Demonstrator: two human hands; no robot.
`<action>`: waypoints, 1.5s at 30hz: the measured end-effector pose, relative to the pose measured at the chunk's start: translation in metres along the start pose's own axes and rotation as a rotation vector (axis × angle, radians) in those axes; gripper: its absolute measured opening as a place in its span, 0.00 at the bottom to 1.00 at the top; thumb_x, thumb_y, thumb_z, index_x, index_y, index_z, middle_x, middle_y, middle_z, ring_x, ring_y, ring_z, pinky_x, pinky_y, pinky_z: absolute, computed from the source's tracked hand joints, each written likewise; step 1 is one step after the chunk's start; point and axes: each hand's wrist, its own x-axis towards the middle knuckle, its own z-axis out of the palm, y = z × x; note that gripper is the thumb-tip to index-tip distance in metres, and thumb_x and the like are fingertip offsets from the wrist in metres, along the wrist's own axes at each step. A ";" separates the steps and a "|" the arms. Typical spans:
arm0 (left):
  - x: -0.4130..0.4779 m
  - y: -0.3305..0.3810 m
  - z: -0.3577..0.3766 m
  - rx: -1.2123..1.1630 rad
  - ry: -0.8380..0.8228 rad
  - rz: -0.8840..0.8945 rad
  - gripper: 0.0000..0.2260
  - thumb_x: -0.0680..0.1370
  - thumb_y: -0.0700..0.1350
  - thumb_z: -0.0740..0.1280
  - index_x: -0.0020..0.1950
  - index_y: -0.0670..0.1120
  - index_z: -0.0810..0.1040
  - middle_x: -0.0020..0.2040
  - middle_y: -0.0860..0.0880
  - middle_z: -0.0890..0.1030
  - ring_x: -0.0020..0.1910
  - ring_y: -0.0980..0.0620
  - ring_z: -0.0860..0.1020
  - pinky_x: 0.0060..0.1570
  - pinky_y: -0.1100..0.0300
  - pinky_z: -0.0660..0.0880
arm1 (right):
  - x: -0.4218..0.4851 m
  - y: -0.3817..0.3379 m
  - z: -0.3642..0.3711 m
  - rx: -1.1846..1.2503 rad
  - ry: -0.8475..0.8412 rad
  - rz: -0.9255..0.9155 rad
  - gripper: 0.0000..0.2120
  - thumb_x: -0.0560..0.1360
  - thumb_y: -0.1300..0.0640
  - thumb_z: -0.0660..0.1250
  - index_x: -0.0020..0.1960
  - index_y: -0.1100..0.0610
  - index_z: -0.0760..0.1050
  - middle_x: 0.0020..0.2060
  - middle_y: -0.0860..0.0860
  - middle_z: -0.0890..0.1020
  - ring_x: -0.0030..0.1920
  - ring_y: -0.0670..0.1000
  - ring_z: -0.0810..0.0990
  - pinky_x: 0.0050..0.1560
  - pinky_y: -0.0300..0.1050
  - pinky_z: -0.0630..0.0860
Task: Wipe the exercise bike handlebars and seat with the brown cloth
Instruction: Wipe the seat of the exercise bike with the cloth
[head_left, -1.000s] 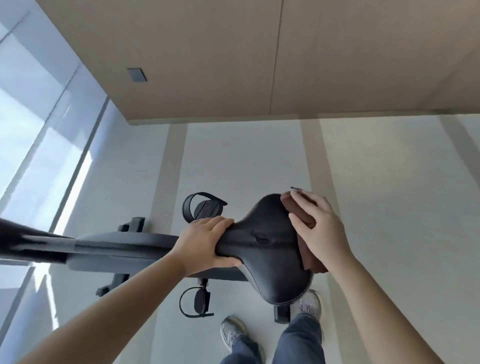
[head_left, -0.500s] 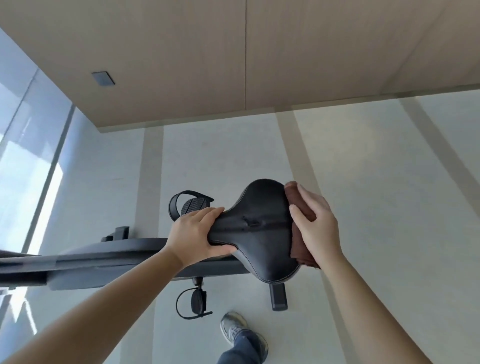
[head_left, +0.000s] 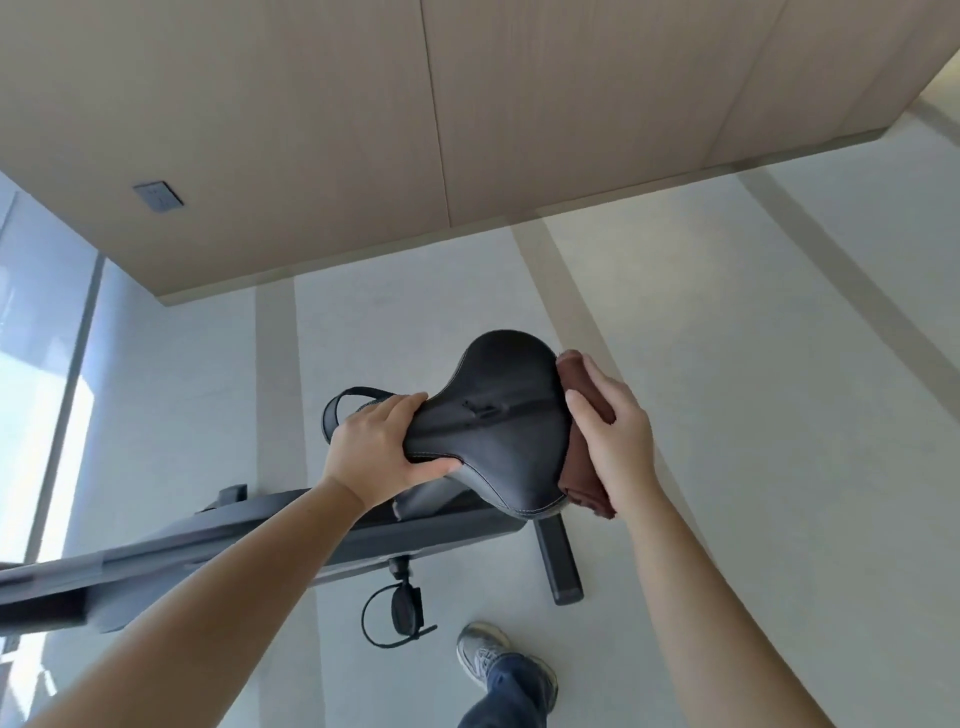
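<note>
Black padded seat (head_left: 498, 415), folded brown cloth (head_left: 582, 478) against its wide rear edge

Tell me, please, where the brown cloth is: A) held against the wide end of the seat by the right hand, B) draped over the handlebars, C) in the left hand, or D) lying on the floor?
A: the right hand holds the cloth against the wide end of the seat, while the left hand grips the seat's narrow nose.
</note>
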 end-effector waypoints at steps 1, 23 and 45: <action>0.000 0.000 0.000 0.002 0.000 0.004 0.34 0.61 0.66 0.62 0.51 0.39 0.80 0.43 0.45 0.84 0.40 0.46 0.82 0.37 0.55 0.78 | -0.018 0.008 0.005 0.025 0.090 -0.010 0.19 0.75 0.57 0.64 0.65 0.45 0.70 0.60 0.44 0.74 0.60 0.42 0.72 0.62 0.34 0.65; -0.003 -0.010 0.002 -0.132 0.004 -0.096 0.41 0.58 0.65 0.71 0.62 0.41 0.75 0.56 0.44 0.81 0.53 0.44 0.80 0.50 0.50 0.75 | 0.030 -0.041 0.002 -0.885 -0.654 -1.001 0.20 0.69 0.62 0.70 0.59 0.50 0.77 0.62 0.50 0.76 0.50 0.59 0.76 0.43 0.54 0.79; -0.040 0.005 0.014 -0.194 0.040 -0.475 0.54 0.63 0.70 0.66 0.74 0.46 0.39 0.75 0.50 0.46 0.74 0.52 0.44 0.69 0.58 0.40 | 0.055 -0.062 0.043 -0.875 -0.918 -1.237 0.17 0.70 0.59 0.71 0.58 0.51 0.78 0.61 0.53 0.77 0.48 0.61 0.76 0.49 0.56 0.77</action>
